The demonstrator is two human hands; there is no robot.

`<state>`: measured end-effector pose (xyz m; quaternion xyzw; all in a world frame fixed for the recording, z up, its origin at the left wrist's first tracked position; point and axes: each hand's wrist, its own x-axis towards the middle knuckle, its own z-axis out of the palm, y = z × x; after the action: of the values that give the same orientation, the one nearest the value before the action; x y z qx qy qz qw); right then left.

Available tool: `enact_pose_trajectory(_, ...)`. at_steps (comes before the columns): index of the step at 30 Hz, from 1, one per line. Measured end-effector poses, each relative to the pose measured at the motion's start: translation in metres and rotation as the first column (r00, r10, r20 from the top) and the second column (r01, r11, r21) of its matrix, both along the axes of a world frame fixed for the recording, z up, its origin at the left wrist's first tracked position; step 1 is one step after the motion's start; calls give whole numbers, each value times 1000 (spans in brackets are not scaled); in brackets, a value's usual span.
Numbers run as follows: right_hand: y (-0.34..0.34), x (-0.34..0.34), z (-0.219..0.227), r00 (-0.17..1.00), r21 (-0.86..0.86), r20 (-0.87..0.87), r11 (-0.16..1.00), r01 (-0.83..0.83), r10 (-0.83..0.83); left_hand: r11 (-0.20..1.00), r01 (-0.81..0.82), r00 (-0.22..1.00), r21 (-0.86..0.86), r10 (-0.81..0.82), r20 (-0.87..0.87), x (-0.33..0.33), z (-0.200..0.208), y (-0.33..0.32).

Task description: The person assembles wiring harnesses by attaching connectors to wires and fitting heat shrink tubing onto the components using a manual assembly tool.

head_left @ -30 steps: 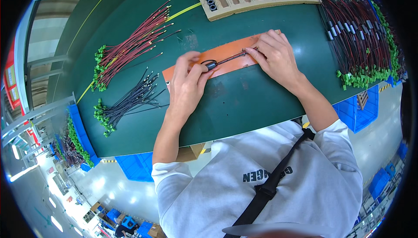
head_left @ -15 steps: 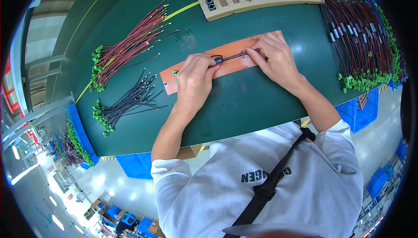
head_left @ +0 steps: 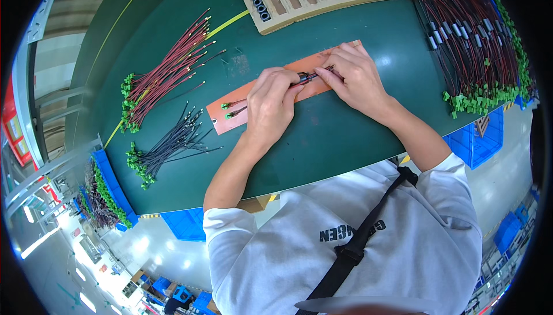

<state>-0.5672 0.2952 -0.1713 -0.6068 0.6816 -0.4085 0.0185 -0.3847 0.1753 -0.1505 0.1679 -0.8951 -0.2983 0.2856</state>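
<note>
We see the left hand (head_left: 269,103) pinching the black ring (head_left: 302,77) on the wires (head_left: 314,75), right hand (head_left: 356,78) gripping them further along, over the orange strip (head_left: 314,87) — best we keep them straight, untwisted.

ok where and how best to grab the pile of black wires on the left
Probably just right of their green ends, coming from above: the black wires lie flat and bunch together there, whereas their far tips fan out.
</note>
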Motion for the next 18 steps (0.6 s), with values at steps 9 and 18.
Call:
enact_pose_trajectory(9,11,-26,10,994,47,96,997,54,-58,987,-46,999,154,43,20,-3,-2,4)
enact_pose_trajectory(18,20,-29,0,975,95,216,995,37,-57,974,-20,995,227,-4,104,-3,8,-4)
